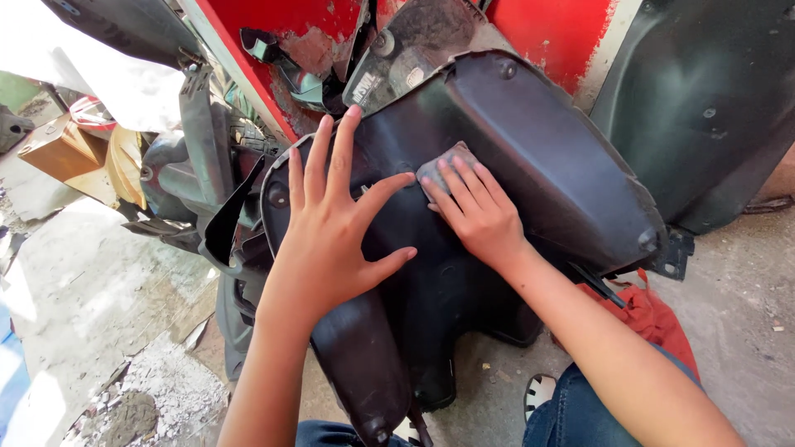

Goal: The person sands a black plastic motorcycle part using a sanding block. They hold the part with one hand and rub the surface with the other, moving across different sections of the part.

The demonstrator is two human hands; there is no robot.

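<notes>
Head view: a person's left hand (pixel 331 219) lies flat, fingers spread wide, on a large black moulded plastic scooter body panel (pixel 530 157) that leans over the concrete floor (pixel 745 331). The palm covers the panel's left edge, bracing it and gripping nothing. The right hand (pixel 476 211) presses a small grey abrasive pad (pixel 443 163) against the panel's middle, fingers held together flat on top of the pad, the thumb hidden beneath. A second black plastic fairing panel (pixel 712 99) stands at the upper right corner against a red painted wall (pixel 555 29). A crumpled red cloth (pixel 654 319) lies on the floor just under the panel's right edge, beside the blue denim knee (pixel 571 406). A brown cardboard box (pixel 62 149) sits far left.
</notes>
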